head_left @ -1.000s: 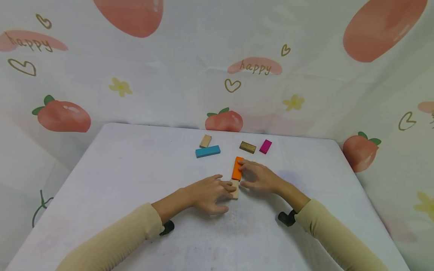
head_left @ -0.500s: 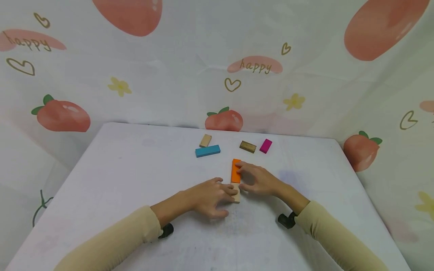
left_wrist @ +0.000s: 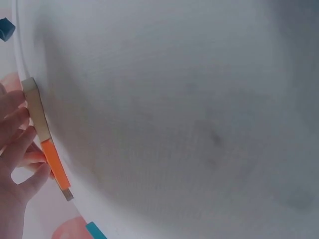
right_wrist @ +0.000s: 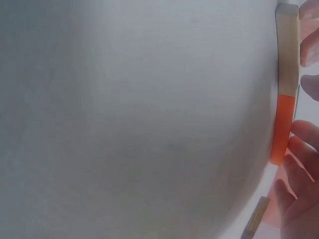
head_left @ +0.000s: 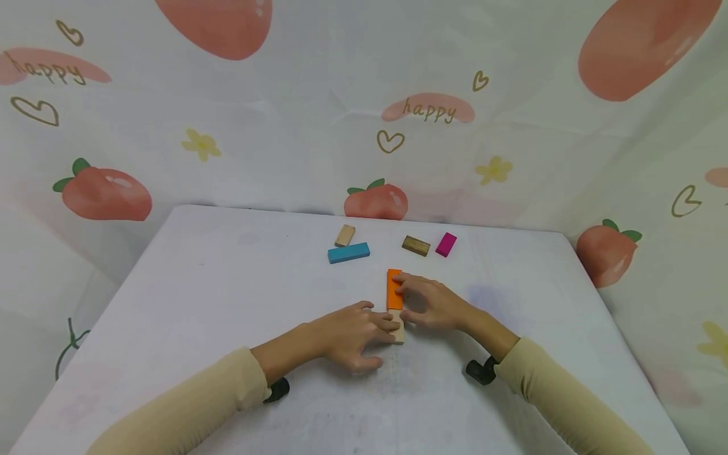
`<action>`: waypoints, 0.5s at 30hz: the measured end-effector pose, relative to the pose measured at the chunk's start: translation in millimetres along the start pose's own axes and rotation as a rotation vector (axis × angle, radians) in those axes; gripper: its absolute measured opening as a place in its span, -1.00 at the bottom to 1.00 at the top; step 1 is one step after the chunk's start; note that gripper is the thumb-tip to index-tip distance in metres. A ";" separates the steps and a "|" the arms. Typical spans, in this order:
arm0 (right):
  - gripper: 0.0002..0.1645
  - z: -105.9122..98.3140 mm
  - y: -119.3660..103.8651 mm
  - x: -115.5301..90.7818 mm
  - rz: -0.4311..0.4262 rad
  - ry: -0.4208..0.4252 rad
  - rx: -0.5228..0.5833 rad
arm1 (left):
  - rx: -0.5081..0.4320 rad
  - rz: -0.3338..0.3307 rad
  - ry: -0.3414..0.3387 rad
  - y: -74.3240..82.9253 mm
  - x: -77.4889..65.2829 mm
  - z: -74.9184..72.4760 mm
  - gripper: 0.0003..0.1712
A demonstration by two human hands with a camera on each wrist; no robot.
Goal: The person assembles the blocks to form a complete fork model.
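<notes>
An orange block (head_left: 394, 292) and a plain wooden block (head_left: 398, 333) lie end to end in a straight line on the white table. My left hand (head_left: 355, 335) comes in from the left, its fingertips resting on the wooden block and partly covering it. From the right, my right hand (head_left: 435, 303) touches the orange block's right side and top with its fingertips. The thumb of the right hand lies close to the joint between the blocks. Both wrist views show the orange block (left_wrist: 56, 164) meeting the wooden block (right_wrist: 288, 50), with fingers along one side.
Farther back lie a blue block (head_left: 349, 253), a small plain wooden block (head_left: 344, 236), a brown block (head_left: 416, 246) and a magenta block (head_left: 446, 244). A peach-patterned cloth (head_left: 296, 114) hangs behind the table (head_left: 227, 284).
The orange and wooden blocks have shifted slightly toward me. The orange block has turned from a slant into line with the wooden one. Both hands moved a little with them.
</notes>
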State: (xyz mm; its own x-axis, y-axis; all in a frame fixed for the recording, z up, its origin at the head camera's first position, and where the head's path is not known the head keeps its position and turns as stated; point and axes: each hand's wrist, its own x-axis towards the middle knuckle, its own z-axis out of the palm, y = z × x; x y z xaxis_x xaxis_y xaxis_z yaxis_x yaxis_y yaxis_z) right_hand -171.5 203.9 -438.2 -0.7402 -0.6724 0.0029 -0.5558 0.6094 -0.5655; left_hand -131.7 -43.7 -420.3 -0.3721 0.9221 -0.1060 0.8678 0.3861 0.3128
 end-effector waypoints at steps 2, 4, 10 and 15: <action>-0.49 0.2 -0.1 -0.3 0.002 -0.003 -0.002 | -0.002 0.002 0.001 0.0 -0.1 0.2 -0.43; -0.49 0.5 -0.1 -0.6 0.004 -0.006 -0.003 | -0.002 0.001 0.001 0.2 -0.3 0.3 -0.43; -0.49 1.4 -0.3 -0.8 0.004 -0.004 -0.014 | -0.006 -0.001 -0.002 0.8 -0.9 -0.4 -0.43; -0.48 1.6 -2.2 -0.9 0.007 -0.006 -0.014 | -0.005 -0.004 -0.006 0.8 -1.3 -0.4 -0.43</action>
State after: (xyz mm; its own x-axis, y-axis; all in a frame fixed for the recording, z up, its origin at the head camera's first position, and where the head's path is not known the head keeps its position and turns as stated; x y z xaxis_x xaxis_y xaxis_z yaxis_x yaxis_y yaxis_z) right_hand -168.9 202.5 -438.3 -0.7417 -0.6707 -0.0057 -0.5561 0.6197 -0.5538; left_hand -130.6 -44.6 -419.5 -0.3736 0.9207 -0.1133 0.8645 0.3898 0.3173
